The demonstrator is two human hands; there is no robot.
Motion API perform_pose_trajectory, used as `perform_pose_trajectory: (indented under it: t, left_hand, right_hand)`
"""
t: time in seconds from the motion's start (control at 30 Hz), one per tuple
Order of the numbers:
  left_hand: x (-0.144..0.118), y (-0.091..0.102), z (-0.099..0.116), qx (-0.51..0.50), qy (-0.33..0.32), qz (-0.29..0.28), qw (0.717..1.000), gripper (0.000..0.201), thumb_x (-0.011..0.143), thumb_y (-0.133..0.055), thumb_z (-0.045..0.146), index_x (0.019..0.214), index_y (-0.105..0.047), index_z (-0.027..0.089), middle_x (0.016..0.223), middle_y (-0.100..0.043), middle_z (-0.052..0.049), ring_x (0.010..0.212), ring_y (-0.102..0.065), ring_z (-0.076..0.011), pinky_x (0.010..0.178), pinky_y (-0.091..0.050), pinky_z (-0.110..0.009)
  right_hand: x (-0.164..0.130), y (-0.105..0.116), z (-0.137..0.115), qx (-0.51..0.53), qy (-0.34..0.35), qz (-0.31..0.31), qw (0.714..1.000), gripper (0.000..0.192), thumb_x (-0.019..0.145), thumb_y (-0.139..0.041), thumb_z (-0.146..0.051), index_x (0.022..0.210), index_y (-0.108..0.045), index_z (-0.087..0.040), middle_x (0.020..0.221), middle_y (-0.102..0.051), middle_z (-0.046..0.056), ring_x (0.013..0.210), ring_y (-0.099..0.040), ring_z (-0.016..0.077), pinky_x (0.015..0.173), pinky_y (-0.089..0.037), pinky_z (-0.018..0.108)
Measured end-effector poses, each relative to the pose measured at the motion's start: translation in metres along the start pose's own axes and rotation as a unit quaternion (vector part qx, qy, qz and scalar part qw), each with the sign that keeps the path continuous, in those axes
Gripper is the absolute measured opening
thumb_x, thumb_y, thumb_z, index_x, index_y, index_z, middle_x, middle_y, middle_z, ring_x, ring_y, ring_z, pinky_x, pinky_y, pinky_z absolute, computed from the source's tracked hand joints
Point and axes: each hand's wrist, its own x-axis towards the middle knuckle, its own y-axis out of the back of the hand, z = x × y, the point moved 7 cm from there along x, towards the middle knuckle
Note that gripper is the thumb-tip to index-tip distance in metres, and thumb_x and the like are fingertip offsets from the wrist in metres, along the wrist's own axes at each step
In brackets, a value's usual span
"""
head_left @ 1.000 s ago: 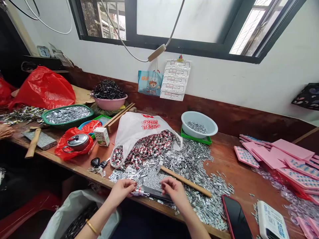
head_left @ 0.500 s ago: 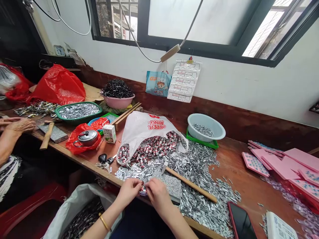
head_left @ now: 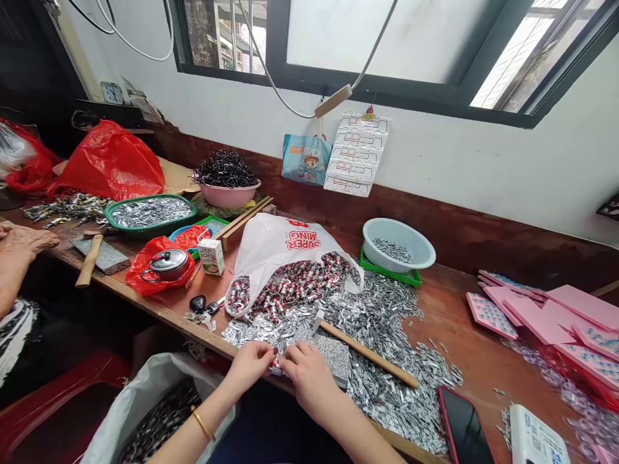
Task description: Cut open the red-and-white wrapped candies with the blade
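My left hand (head_left: 251,367) and my right hand (head_left: 309,374) meet at the table's front edge, fingers pinched together. Between them shows a bit of a small red, white and blue piece (head_left: 275,367), mostly hidden by the fingers. Close by my right hand lies a grey speckled stone block (head_left: 334,358). A hammer (head_left: 367,352) with a wooden handle rests on a spread of small flat metal pieces (head_left: 387,322). Behind my hands, similar red-and-silver pieces (head_left: 294,287) spill from a white plastic bag (head_left: 271,241).
At the far left, another person's hands (head_left: 26,241) are near a second hammer (head_left: 89,261). A pale blue basin (head_left: 420,248) stands behind the metal pieces. Keys (head_left: 206,306), a phone (head_left: 467,425) and pink boards (head_left: 532,316) lie on the table. An open sack (head_left: 164,367) stands below left.
The view has shifted slightly. My hands stay together at the table edge with the small piece, with only slight finger movement. The other person's hands have moved a little left.
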Motion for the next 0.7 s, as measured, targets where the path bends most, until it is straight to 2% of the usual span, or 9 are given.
perform_pose_trajectory:
  t: [0.13,0.23,0.3,0.37,0.43,0.53,0.7]
  left_hand:
    - [0.002,-0.001,-0.004,-0.038,0.023,-0.038,0.998,0.031,0.057,-0.067,0.042,0.065,-0.063,0.013,0.061,-0.061,0.000,0.059,-0.054,-0.0145,0.055,-0.046,-0.024]
    - [0.005,0.001,-0.007,-0.027,0.020,-0.032,0.999,0.031,0.056,-0.067,0.043,0.063,-0.062,0.013,0.058,-0.059,0.000,0.056,-0.053,-0.0140,0.053,-0.045,-0.024]
    - [0.007,0.002,-0.008,0.003,0.003,-0.018,1.000,0.028,0.057,-0.066,0.042,0.060,-0.060,0.014,0.054,-0.057,0.002,0.052,-0.050,-0.0128,0.050,-0.042,-0.023]
    - [0.008,0.003,-0.007,0.037,-0.019,-0.005,0.999,0.025,0.060,-0.064,0.040,0.057,-0.058,0.015,0.052,-0.055,0.002,0.049,-0.048,-0.0122,0.049,-0.040,-0.023]
    - [0.008,0.004,-0.006,0.060,-0.036,0.002,0.998,0.024,0.061,-0.061,0.039,0.057,-0.057,0.015,0.051,-0.054,0.002,0.048,-0.048,-0.0124,0.049,-0.038,-0.023]
    - [0.008,0.004,-0.006,0.070,-0.039,0.002,0.997,0.024,0.062,-0.060,0.040,0.057,-0.056,0.016,0.050,-0.054,0.003,0.048,-0.049,-0.0134,0.049,-0.038,-0.023]
    - [0.006,0.003,-0.004,0.069,-0.045,0.001,0.997,0.023,0.063,-0.058,0.039,0.058,-0.055,0.016,0.052,-0.053,0.002,0.049,-0.049,-0.0134,0.050,-0.038,-0.024]
  right_hand:
    - [-0.001,0.001,-0.001,0.011,-0.030,-0.035,0.999,0.030,0.078,-0.058,-0.012,0.106,-0.061,-0.020,0.095,-0.061,0.006,0.086,-0.051,0.0224,0.068,-0.038,0.033]
    - [-0.011,0.010,0.013,0.070,-0.041,-0.001,0.997,0.038,0.078,-0.056,-0.009,0.111,-0.058,-0.027,0.106,-0.059,0.003,0.093,-0.051,0.0205,0.073,-0.039,0.031]
    - [-0.026,0.020,0.041,0.068,-0.093,0.051,0.992,0.039,0.079,-0.051,-0.005,0.112,-0.056,-0.025,0.111,-0.057,0.005,0.096,-0.052,0.0203,0.077,-0.040,0.031]
    - [-0.048,0.028,0.080,0.004,-0.192,0.093,0.977,0.031,0.082,-0.047,-0.005,0.108,-0.056,-0.020,0.106,-0.058,0.008,0.092,-0.052,0.0222,0.075,-0.041,0.034]
    - [-0.068,0.028,0.113,-0.078,-0.249,0.082,0.962,0.023,0.083,-0.047,-0.007,0.098,-0.058,-0.020,0.093,-0.060,0.008,0.083,-0.052,0.0237,0.068,-0.039,0.034]
    - [-0.080,0.021,0.139,-0.116,-0.245,0.050,0.961,0.019,0.080,-0.051,-0.005,0.090,-0.057,-0.020,0.089,-0.060,0.007,0.081,-0.052,0.0238,0.065,-0.038,0.032]
    - [-0.073,0.020,0.146,-0.148,-0.198,0.015,0.969,0.018,0.080,-0.047,-0.002,0.087,-0.053,-0.018,0.085,-0.057,0.006,0.079,-0.051,0.0208,0.066,-0.038,0.030]
